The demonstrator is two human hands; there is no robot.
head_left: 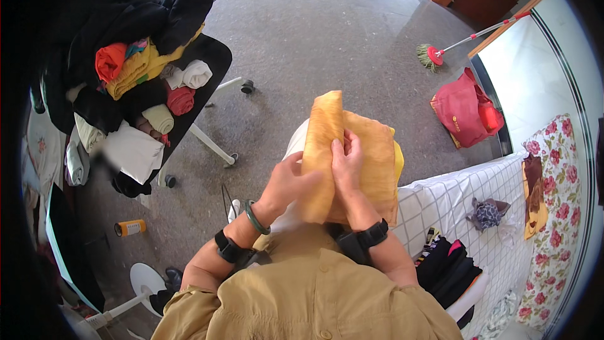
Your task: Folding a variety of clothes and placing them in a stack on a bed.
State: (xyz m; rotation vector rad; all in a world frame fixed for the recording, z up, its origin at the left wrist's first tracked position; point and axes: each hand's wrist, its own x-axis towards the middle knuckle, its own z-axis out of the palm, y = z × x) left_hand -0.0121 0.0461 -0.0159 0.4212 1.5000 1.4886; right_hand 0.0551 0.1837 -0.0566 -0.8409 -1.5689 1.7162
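Observation:
A yellow-orange cloth (370, 151) lies over my lap, with its left part folded up into a narrow upright strip. My left hand (286, 184) is at the left edge of that strip. Its thumb, blurred by motion, lies across the front, and the other fingers go partly out of sight behind the fold. My right hand (347, 162) pinches the cloth along the strip's right edge, thumb and fingers together. A brighter yellow edge shows beneath the cloth on the right.
On my left, a black wheeled chair (217, 56) carries a heap of clothes, some rolled. A yellow can (130, 228) lies on the floor. To my right, a bed (434, 198) holds dark folded clothes (448, 271). Beyond it are a red bag (462, 110) and a mop (434, 55).

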